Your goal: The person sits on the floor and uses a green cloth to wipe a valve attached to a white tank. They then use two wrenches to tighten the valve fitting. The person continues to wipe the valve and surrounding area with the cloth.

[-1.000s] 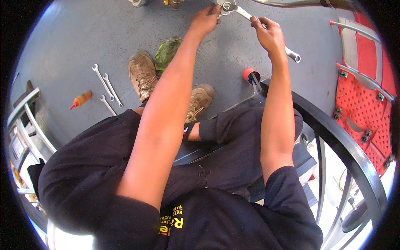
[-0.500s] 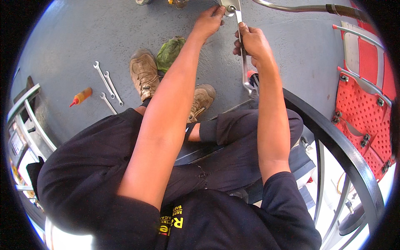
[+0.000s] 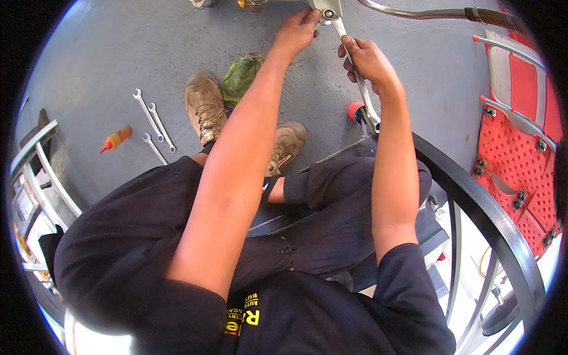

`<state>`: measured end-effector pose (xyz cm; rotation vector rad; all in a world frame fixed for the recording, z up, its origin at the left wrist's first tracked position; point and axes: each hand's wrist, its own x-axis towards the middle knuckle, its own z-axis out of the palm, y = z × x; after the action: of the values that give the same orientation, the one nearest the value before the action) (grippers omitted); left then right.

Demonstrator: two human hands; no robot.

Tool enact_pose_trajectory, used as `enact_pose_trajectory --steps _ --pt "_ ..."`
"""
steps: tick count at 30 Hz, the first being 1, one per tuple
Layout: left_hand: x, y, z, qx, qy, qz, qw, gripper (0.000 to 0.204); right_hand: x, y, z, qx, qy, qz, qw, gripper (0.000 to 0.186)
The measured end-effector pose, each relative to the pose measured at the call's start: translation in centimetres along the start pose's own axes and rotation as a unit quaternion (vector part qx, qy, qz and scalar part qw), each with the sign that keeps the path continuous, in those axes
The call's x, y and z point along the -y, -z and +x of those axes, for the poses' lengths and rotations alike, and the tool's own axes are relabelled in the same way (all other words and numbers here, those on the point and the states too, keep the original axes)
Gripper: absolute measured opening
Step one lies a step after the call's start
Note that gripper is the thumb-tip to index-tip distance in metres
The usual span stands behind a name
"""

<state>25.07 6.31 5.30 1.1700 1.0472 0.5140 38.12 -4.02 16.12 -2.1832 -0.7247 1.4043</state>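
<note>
A long silver combination wrench (image 3: 364, 89) runs from a nut at the top centre down to beside my right forearm, its upper end around that nut. My right hand (image 3: 368, 62) is wrapped round the wrench's upper shaft. My left hand (image 3: 299, 32) pinches the edge of a silver metal plate (image 3: 328, 6) beside the nut, just left of the wrench head. A red-rimmed black round object (image 3: 355, 112) sits by the wrench's lower end, partly hidden behind it.
Several spanners (image 3: 155, 123) and an orange bottle (image 3: 118, 137) lie on the grey floor at left. A green cloth (image 3: 241, 77) is by my boots. Red perforated panels (image 3: 512, 177) and a curved black rail (image 3: 473, 195) stand at right, a metal frame (image 3: 44, 160) at left.
Since a second ago, the wrench's lower end has swung left and down, nearer upright. In the last half second it has shifted slightly back right, with my right hand still on it.
</note>
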Motion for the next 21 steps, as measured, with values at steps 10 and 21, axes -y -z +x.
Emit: enact_pose_trajectory --steps 10,21 --pt "0.5 0.0 0.3 -0.02 0.012 0.013 1.0 0.054 0.3 -0.9 0.0 0.03 -0.053 0.079 0.995 0.046" --pt "0.8 0.0 0.7 -0.014 -0.008 0.042 0.999 0.054 -0.8 2.5 1.5 -0.181 0.121 -0.153 0.964 0.036"
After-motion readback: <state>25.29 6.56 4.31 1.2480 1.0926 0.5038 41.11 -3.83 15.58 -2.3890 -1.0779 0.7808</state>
